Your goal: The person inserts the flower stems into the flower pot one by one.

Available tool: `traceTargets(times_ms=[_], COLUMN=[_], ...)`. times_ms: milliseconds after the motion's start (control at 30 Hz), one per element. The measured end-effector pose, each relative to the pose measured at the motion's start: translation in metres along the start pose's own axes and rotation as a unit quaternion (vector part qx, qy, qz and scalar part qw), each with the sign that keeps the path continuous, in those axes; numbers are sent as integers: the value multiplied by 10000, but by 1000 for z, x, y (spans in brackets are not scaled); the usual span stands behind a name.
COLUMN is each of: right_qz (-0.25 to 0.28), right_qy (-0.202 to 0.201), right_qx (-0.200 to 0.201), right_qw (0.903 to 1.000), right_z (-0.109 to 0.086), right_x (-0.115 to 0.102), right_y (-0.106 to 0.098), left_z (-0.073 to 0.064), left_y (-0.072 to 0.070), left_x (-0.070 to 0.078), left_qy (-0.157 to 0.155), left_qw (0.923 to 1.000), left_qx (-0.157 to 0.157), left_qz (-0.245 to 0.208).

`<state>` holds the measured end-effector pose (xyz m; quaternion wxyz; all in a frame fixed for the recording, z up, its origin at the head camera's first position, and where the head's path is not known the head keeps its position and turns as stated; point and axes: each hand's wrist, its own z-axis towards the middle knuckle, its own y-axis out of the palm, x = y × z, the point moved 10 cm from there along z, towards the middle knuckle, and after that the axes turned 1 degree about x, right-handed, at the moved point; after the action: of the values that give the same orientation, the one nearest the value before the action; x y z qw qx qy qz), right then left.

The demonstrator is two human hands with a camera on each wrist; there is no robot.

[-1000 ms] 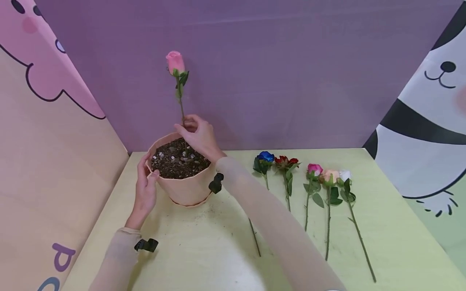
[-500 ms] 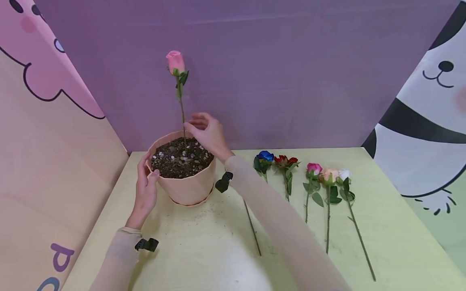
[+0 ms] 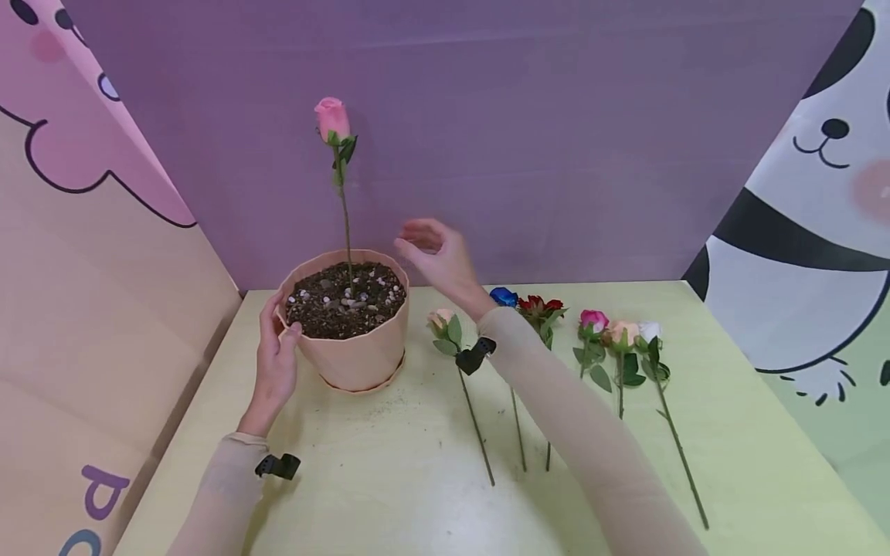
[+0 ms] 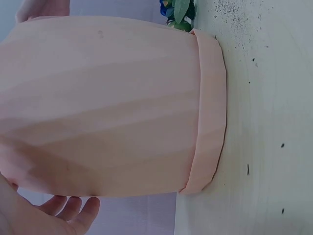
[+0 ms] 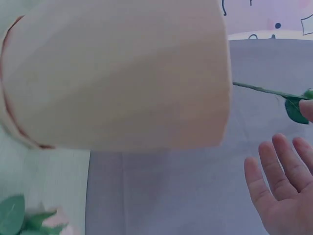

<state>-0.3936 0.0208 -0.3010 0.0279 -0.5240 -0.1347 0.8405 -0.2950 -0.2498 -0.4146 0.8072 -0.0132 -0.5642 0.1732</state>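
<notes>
- Table (image 3: 389, 479): pale, spans scene.
- 6 flowers (image 3: 539, 306): lying spread across right side.
- Pot (image 3: 358, 359): far left on table, soil (image 3: 320, 313) inside.
- Pink rose (image 3: 339, 158): standing in pot's soil.
- Right hand (image 3: 445, 259): loosely open, holding nothing, right of rose, apart.
- Left hand (image 3: 276, 363): part-curled, holding pot's left side.

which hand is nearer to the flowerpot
Left. The left hand is touching the flowerpot, holding its left side near the rim. The right hand hovers in the air to the right of the rim, clear of it.
</notes>
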Motion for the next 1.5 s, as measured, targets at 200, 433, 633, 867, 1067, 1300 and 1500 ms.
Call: traceTargets(times_ms=[200, 433, 633, 867, 1067, 1300, 1500], right_qz=[-139, -729, -932, -1419, -1685, -2117, -2784], right_qy=[-46, 141, 232, 380, 618, 840, 723], right_qx=[-144, -70, 4, 94, 288, 481, 395], right_qw=[9998, 9972, 9954, 9891, 9834, 9725, 9569], right_z=[-15, -38, -62, -93, -114, -142, -171], right_x=[-1, 8, 26, 43, 60, 73, 86], right_y=[-21, -49, -73, -105, -141, -180, -213], left_z=[1, 3, 3, 1, 0, 2, 1], left_y=[-4, -4, -3, -3, -3, -3, -1], left_x=[1, 3, 3, 2, 1, 2, 1], left_qy=[15, 36, -1, -83, -46, -10, 10], left_qw=[10000, 10000, 10000, 10000, 10000, 10000, 10000], left_qx=[52, 42, 35, 17, 46, 53, 10], left_qz=[47, 8, 16, 53, 9, -38, 9])
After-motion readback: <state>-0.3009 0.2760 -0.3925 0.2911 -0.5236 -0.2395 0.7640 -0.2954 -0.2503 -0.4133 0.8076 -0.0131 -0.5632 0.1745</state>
